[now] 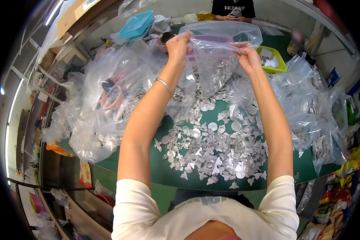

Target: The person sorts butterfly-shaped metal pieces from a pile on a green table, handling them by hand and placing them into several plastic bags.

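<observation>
Inside a cluttered workshop

Small silvery parts [216,156] cover a green worktable [304,170] flanked by bulging clear bags [90,124], marking this as a workshop. Shelving [23,134] and strip lights [54,13] line the left; plastic trays [281,66] and a second person [233,10] appear across the table.

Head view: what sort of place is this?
Probably a small sorting or packing workshop: many loose grey pieces on a green table, with clear bags piled at both sides.
</observation>
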Motion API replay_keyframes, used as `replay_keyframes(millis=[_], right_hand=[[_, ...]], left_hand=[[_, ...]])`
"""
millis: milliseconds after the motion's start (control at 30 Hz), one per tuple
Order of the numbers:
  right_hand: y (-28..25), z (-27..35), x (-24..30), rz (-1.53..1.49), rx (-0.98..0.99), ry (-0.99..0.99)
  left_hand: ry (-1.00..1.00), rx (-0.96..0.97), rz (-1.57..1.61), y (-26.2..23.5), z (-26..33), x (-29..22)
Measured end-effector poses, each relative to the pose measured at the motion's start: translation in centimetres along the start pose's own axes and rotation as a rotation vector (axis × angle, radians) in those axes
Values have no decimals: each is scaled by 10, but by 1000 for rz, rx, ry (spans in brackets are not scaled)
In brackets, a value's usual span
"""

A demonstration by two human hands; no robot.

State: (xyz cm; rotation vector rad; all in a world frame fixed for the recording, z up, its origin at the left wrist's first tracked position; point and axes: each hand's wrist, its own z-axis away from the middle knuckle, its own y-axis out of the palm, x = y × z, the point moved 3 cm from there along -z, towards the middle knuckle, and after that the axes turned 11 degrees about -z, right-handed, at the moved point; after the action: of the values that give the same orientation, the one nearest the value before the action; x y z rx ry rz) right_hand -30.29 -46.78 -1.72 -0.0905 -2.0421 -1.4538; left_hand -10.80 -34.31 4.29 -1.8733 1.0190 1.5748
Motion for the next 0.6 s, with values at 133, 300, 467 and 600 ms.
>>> replay_keyframes(millis=[133,300,467,600], right_hand=[[11,-10,9,56,25,-70],[25,-34,8,-30,112,-143],[34,-49,3,-78,158,-245],[22,-28,-22,-47,123,-236]], left_hand=[[55,-27,123,11,-22,-5],[237,-89,35,23,-71,-19],[331,-120,6,38,-93,-48],[376,-87,-241,18,-95,-28]])
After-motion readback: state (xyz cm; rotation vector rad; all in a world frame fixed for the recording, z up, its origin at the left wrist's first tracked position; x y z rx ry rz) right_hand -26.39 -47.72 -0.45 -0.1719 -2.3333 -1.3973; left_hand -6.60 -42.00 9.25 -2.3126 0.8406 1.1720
